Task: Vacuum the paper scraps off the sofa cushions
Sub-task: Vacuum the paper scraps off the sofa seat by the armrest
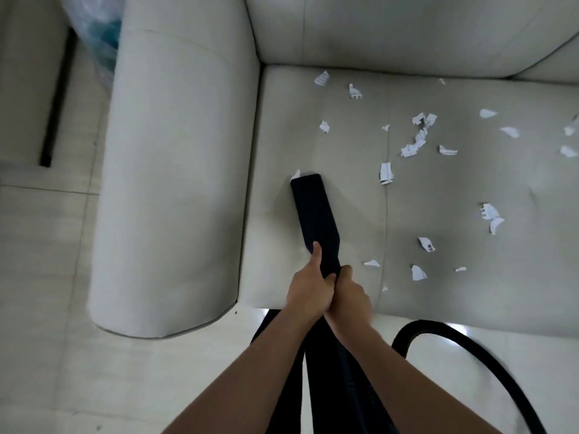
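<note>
Paper scraps lie scattered over the sofa's seat cushion. Most are to the right of the seam that runs near to far down it. A few sit on the far part left of that seam, and a handful lie close to the near edge.

On my feed both hands are on the black vacuum nozzle. It lies on the left part of the cushion with its wide mouth pointing to the far side. One small scrap touches the far left corner of the nozzle's mouth.

The left hand is wrapped round the nozzle's narrow neck, thumb laid along the top. The right hand is clenched round the same neck just to the right, and the two hands touch each other.

A black hose curves over the pale floor tiles at the near right. The broad armrest stands just left of the nozzle, and the back cushions rise on the far side.

Beyond the armrest, at the far left, I see a clear plastic bag on the floor with something teal inside. It is too blurred for me to say what that is.
</note>
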